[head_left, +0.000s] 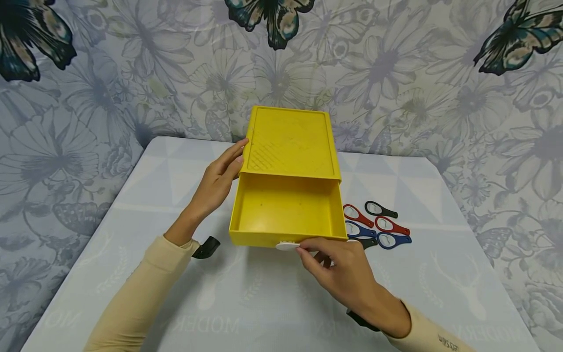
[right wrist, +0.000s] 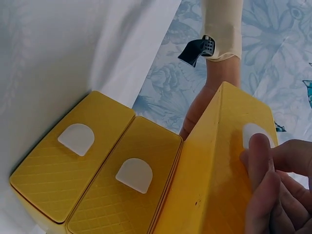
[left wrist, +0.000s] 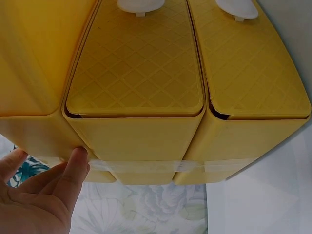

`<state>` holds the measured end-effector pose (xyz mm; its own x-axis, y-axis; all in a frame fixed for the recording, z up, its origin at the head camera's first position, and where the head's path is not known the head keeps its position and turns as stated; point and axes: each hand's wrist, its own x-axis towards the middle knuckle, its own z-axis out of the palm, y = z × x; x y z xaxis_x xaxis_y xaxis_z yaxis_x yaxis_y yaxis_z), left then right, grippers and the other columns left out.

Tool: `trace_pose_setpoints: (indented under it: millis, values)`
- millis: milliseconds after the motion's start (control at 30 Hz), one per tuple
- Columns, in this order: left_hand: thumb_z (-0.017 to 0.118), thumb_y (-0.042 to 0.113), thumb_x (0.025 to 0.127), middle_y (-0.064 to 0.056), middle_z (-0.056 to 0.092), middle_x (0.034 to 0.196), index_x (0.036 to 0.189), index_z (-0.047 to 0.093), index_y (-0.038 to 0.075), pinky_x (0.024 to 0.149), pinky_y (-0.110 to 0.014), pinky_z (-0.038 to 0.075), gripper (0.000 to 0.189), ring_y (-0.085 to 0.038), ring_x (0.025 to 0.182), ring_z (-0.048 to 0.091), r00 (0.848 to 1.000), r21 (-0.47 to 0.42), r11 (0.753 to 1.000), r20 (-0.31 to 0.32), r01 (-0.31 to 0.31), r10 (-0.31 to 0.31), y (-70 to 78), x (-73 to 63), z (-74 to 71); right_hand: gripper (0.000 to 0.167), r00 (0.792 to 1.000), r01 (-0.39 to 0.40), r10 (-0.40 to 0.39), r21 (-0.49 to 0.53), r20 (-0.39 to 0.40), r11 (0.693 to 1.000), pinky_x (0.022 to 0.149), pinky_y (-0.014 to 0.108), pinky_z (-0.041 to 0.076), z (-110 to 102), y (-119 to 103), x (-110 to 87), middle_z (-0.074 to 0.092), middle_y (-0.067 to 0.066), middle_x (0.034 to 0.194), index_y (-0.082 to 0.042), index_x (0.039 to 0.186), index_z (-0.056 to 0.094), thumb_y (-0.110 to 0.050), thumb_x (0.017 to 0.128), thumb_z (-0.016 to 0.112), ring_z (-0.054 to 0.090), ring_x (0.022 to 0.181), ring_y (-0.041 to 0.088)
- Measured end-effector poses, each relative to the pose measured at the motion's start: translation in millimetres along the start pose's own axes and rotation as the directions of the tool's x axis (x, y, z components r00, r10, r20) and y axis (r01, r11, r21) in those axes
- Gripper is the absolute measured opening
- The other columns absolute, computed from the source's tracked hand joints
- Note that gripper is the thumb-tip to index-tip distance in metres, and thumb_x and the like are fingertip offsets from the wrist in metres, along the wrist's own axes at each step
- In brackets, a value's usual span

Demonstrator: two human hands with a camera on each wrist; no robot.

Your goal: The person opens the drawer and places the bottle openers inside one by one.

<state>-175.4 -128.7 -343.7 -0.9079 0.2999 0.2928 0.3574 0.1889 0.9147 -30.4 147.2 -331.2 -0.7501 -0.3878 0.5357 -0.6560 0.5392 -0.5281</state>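
Note:
A yellow plastic drawer unit [head_left: 290, 142] stands on the table, its top drawer [head_left: 286, 208] pulled out toward me with the bare floor showing. My right hand [head_left: 345, 271] pinches the white handle [head_left: 287, 246] of that drawer between thumb and fingers. On the unit's left side rests my left hand [head_left: 215, 183], its fingers extended along the wall. In the left wrist view, the fingertips [left wrist: 78, 158] touch the yellow side near a strip of clear tape. Two lower drawers [right wrist: 53, 180] with white handles are closed in the right wrist view.
Beside the unit on the right lie several small items with an oval ring and short handle, in red [head_left: 391, 226], black [head_left: 380, 210] and blue [head_left: 394, 240]. A pale patterned cloth covers the table [head_left: 246, 303]. Behind it hangs a floral backdrop [head_left: 176, 63].

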Motion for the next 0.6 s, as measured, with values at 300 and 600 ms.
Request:
trace_pose_setpoints:
  millis: [300, 600]
  values:
    - [0.038, 0.035, 0.110, 0.001, 0.035, 0.161, 0.157, 0.033, 0.034, 0.112, -0.051, 0.044, 0.047, -0.020, 0.144, 0.041, 1.000, 0.010, 1.000, -0.002, 0.011, -0.011, 0.0, -0.4, 1.0, 0.019, 1.000, 0.010, -0.010, 0.012, -0.003, 1.000, 0.053, 0.012, 0.052, 0.5, 0.6, -4.8, 0.076, -0.003, 0.081, -0.011, 0.096, 0.078, -0.001, 0.080, 0.082, 0.059, 0.057, -0.003]
    - [0.038, 0.036, 0.110, 0.001, 0.036, 0.161, 0.157, 0.032, 0.034, 0.113, -0.049, 0.044, 0.047, -0.021, 0.143, 0.043, 1.000, 0.005, 1.000, -0.002, 0.010, -0.010, 1.1, 0.1, 1.0, 0.011, 1.000, 0.014, -0.014, 0.005, -0.012, 1.000, 0.051, 0.010, 0.050, -10.0, 1.5, -13.6, 0.076, -0.005, 0.082, -0.015, 0.100, 0.077, -0.016, 0.089, 0.078, 0.061, 0.060, -0.001]
